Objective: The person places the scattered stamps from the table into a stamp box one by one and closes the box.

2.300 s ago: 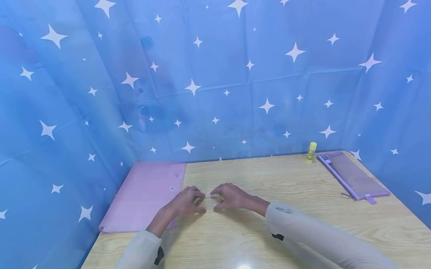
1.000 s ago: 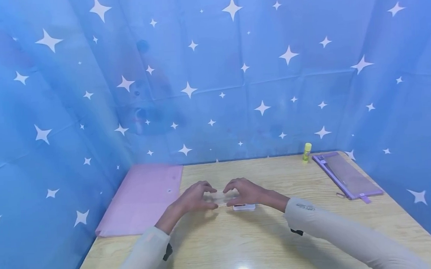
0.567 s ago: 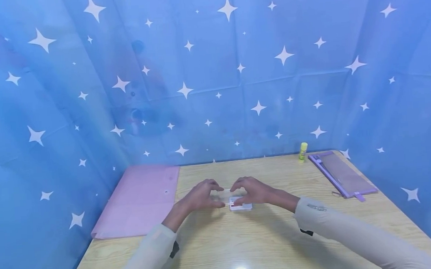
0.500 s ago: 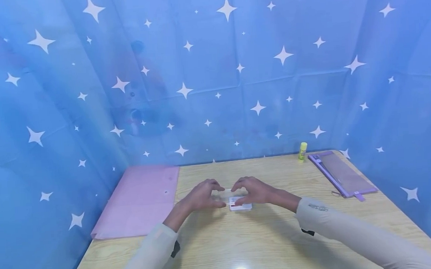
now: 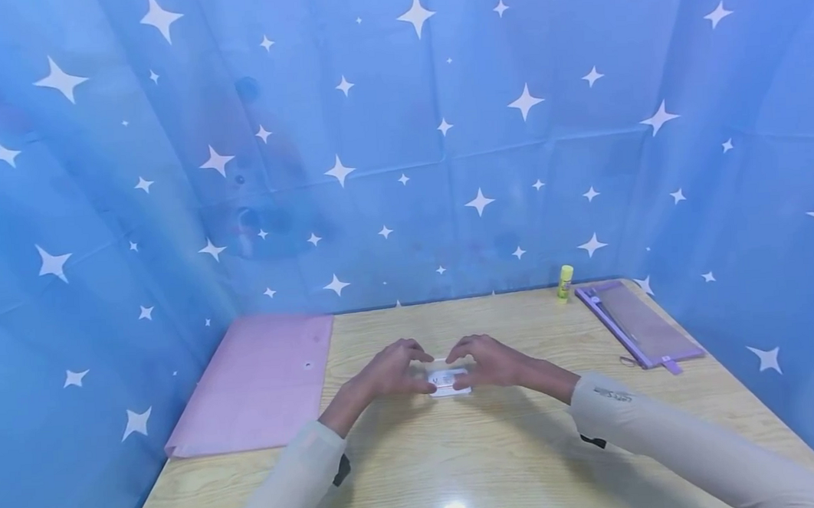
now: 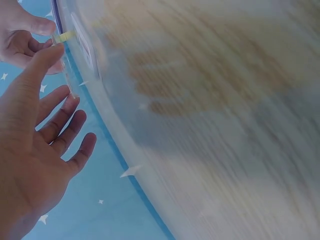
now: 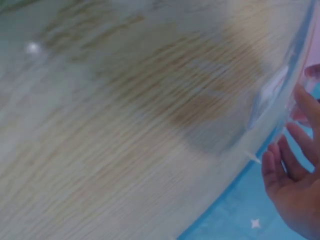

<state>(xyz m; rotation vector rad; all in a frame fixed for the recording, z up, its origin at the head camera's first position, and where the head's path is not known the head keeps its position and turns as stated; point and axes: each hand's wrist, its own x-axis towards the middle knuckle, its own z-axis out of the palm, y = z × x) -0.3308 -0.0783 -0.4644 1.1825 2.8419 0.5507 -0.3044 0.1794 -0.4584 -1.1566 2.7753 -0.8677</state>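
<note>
My left hand (image 5: 394, 370) and right hand (image 5: 490, 362) face each other above the table's middle. Between them they hold a thin clear plastic piece, perhaps a lid; its clear edge (image 6: 71, 82) runs from left thumb to fingertips in the left wrist view. The fingers are bent, thumbs nearer me. Below the piece, a small flat white box or card with printed marks (image 5: 448, 382) lies on the table, partly covered by the right thumb. In the right wrist view the right hand (image 7: 300, 185) sits at the edge, near the white object (image 7: 270, 95).
A pink folder (image 5: 251, 385) lies at the left of the wooden table (image 5: 418, 468). At the back right stand a yellow glue stick (image 5: 564, 282) and a purple-edged zip pouch (image 5: 642, 322). A blue star-printed curtain (image 5: 400, 131) surrounds the table.
Both hands have moved right together, holding the clear piece. The white object, unseen at first and then partly behind the right hand, now shows between the hands. The head view has turned slightly right.
</note>
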